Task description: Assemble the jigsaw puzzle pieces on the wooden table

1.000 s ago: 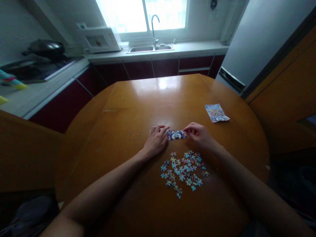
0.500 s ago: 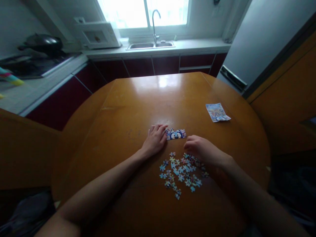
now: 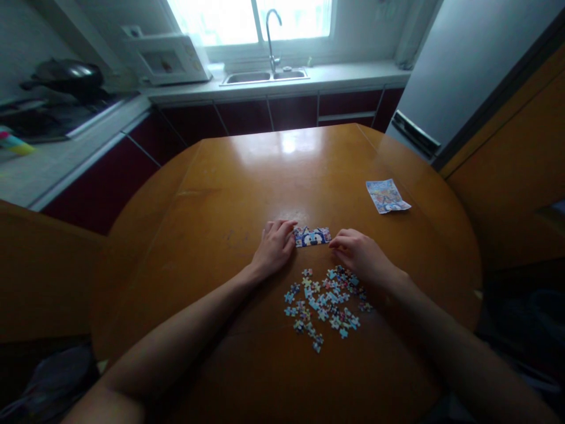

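A joined strip of jigsaw puzzle (image 3: 312, 237) lies flat on the table, showing a blue and white cartoon face. At its left end rests my left hand (image 3: 276, 242), open, its fingers stretched out and touching the strip's edge. Just beyond the right end is my right hand (image 3: 358, 252), thumb and fingers pinched together; whatever is between them is too small or hidden to make out. Closer to me, loose jigsaw pieces (image 3: 324, 302) are spread in a pile, mostly light blue, with some reddish and yellowish ones. Part of the pile lies close below my right hand.
A creased printed sheet (image 3: 387, 196) lies farther back on the right of the wooden table (image 3: 247, 188). Behind the table runs a counter with a sink (image 3: 247, 77) and a microwave (image 3: 165, 60). A wok (image 3: 66, 75) stands on the stove at left; a fridge (image 3: 445, 76) is at right.
My right hand went from the strip's right end down to the loose pieces, then back up beside the strip. My left hand has stayed at the left end. The view shifted slightly.
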Motion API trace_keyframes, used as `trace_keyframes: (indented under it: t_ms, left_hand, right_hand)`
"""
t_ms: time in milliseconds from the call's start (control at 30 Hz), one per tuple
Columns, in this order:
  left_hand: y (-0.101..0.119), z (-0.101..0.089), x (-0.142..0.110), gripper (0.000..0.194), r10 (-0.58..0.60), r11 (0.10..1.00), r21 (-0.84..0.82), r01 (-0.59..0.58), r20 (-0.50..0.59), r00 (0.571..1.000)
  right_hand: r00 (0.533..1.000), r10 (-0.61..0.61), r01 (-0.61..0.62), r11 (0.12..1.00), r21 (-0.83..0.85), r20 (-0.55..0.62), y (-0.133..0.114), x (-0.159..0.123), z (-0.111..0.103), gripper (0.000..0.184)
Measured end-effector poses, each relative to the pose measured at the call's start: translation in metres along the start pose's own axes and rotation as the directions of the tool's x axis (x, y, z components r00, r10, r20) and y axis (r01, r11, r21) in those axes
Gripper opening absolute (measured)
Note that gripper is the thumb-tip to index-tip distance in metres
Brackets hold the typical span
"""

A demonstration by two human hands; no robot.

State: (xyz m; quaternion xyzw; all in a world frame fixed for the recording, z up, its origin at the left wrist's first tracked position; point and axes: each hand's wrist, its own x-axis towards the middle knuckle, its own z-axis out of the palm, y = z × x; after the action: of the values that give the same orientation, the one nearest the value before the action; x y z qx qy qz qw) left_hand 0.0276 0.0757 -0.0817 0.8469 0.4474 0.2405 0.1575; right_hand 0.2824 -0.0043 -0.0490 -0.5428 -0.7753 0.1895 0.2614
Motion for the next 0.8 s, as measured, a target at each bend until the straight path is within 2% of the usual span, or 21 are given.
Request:
trace_keyframes:
  t_ms: [300, 467, 600, 800]
  left_hand:
    - [-0.001, 0.001, 0.001, 0.03, 0.011, 1.0, -0.009, -0.011, -0.002, 1.0]
    - [0.001, 0.0, 0.002, 0.029, -0.009, 1.0, -0.022, 0.009, -0.001, 1.0]
    - [0.001, 0.001, 0.002, 0.029, -0.015, 0.999, -0.032, 0.015, -0.015, 1.0]
    - [0.002, 0.0, 0.002, 0.029, -0.004, 1.0, -0.026, 0.003, -0.022, 1.0]
  right_hand:
    - [0.99, 0.119, -0.116, 0.993, 0.037, -0.07, 0.013, 0.003, -0.01, 0.013]
    - [0.984, 0.122, -0.107, 0.988, 0.114, -0.132, 0.004, 0.0, -0.019, 0.01]
    - [0.988, 0.106, -0.088, 0.984, 0.154, -0.109, -0.015, -0.023, -0.021, 0.01]
    - [0.992, 0.106, -0.112, 0.99, 0.088, 0.068, -0.037, -0.082, -0.01, 0.013]
